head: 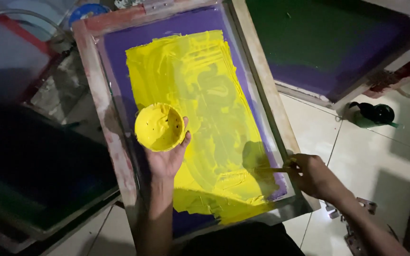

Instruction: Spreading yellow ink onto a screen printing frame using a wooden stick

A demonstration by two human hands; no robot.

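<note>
A wooden-framed printing screen with purple mesh lies below me, most of it smeared with yellow ink. My left hand holds a round container full of yellow ink over the screen's left half. My right hand grips a thin flat scraper whose tip rests on the ink near the screen's lower right corner.
A second framed screen with dark green and purple mesh lies at the upper right. A dark green bottle lies on the white tiled floor. A dark tray or screen sits to the left. A blue lid shows at the top.
</note>
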